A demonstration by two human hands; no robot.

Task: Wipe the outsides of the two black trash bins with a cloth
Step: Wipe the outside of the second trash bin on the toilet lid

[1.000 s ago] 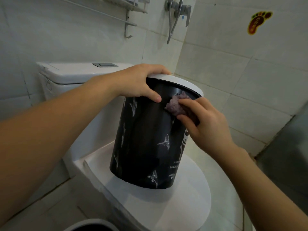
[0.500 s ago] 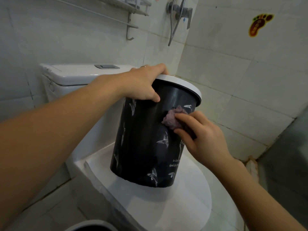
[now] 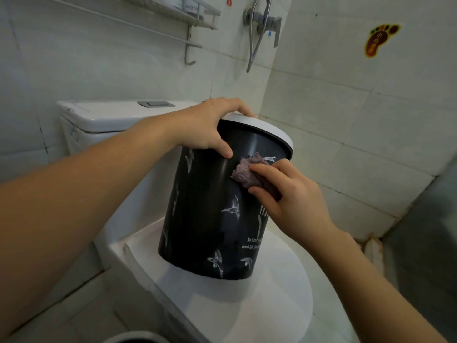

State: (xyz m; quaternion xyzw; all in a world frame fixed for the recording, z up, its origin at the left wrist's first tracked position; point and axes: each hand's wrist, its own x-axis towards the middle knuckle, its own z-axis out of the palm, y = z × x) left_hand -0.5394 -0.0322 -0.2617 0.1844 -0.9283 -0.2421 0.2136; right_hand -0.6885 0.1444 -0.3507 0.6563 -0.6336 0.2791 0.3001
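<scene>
Black trash bin (image 3: 210,219) standing on the closed toilet lid (image 3: 247,305), tilted slightly, white bird prints and small white lettering on its side. Left hand (image 3: 210,125) clamped over the bin's white rim (image 3: 267,127), fingers curled across the top, thumb pressed against the dark wall just beneath. Right hand (image 3: 289,194) closed around a bunched purple-grey cloth (image 3: 244,172), pressing it flat to the upper outside of the bin, just below and to the right of the left thumb. Cloth partly hidden under the right fingers (image 3: 267,169). Behind the left hand, the toilet tank (image 3: 106,117) with its flush button (image 3: 155,103). Above and beyond both hands, a wall rack (image 3: 188,13) and a shower valve (image 3: 262,21) with hose. Far off to the right of the right hand, a foot-shaped sticker (image 3: 378,38) on the tiles. Below the left forearm, at the bottom edge, the pale rim of a second bin (image 3: 136,337), barely visible.
</scene>
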